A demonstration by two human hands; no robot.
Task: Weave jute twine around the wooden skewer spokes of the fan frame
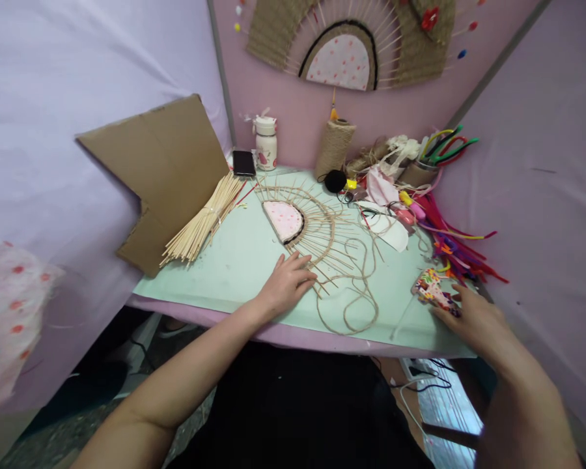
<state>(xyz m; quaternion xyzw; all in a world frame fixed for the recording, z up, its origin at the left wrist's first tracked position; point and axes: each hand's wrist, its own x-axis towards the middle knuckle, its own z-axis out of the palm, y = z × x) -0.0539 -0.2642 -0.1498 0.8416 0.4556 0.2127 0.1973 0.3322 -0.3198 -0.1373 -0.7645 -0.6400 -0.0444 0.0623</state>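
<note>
My left hand [288,284] lies with fingers spread at the lower edge of a half-round craft piece, over some of its thin sticks. That piece has a pink dotted fabric centre [284,221] with a dark braided rim, and sticks fan out from it to the right, with twine woven in an arc. Loose twine [361,306] curls to the right of the hand. My right hand [478,319] is at the table's right side, its thumb and fingers around the edge of a colourful patterned item [432,288], which seems to be a glue gun with a cord.
A bundle of sticks [205,221] lies left beside brown cardboard [166,176]. Behind are a phone [244,163], a bottle [266,143], a twine spool [335,146] and black yarn [334,181]. Pipe cleaners [456,241] and a tool holder [418,174] stand right. A fan-shaped piece [342,62] hangs behind.
</note>
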